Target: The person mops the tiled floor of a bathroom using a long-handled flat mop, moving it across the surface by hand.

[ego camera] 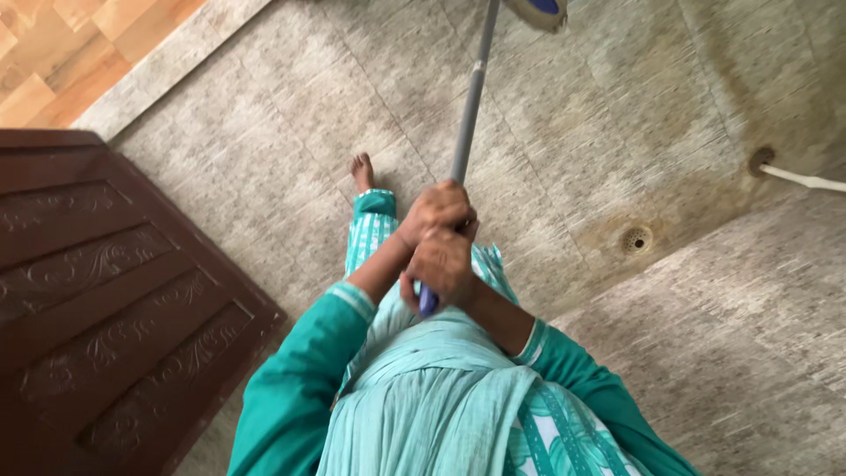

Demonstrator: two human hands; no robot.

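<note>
Gripping the grey mop handle with left hand above right hand, both closed tight, I judge the mopping midway: the mop head sits far out on the tiled floor, patchily damp.

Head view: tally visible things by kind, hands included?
Hands: 2, left hand, right hand, both on the mop
Mop: 1
Floor drain: 1
Carved wooden door: 1
White pipe: 1
Total: 6
</note>
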